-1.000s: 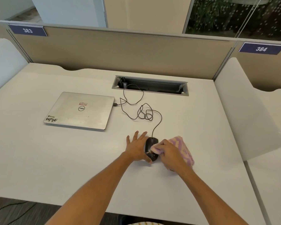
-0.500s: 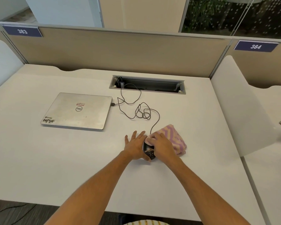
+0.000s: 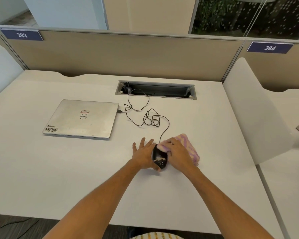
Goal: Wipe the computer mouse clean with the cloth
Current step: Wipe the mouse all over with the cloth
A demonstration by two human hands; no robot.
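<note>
A black wired computer mouse (image 3: 160, 158) lies on the white desk (image 3: 59, 169), with pale specks on its near end. My left hand (image 3: 143, 155) rests flat against the mouse's left side, thumb curled round its near end, fingers spread on the desk. My right hand (image 3: 177, 153) grips a pink and purple patterned cloth (image 3: 188, 145) and presses a fold of it onto the mouse's far end. Most of the cloth bunches out to the right of my hand. The mouse cable (image 3: 150, 119) loops away toward the back.
A closed silver laptop (image 3: 81, 118) lies at the left. A cable slot (image 3: 155, 90) is cut into the desk at the back, before the beige partition (image 3: 128, 54). A white divider (image 3: 254, 107) bounds the desk on the right.
My right hand has slid the cloth from the mouse's middle up to its far end, uncovering the speckled near end. My left hand has stayed against the mouse.
</note>
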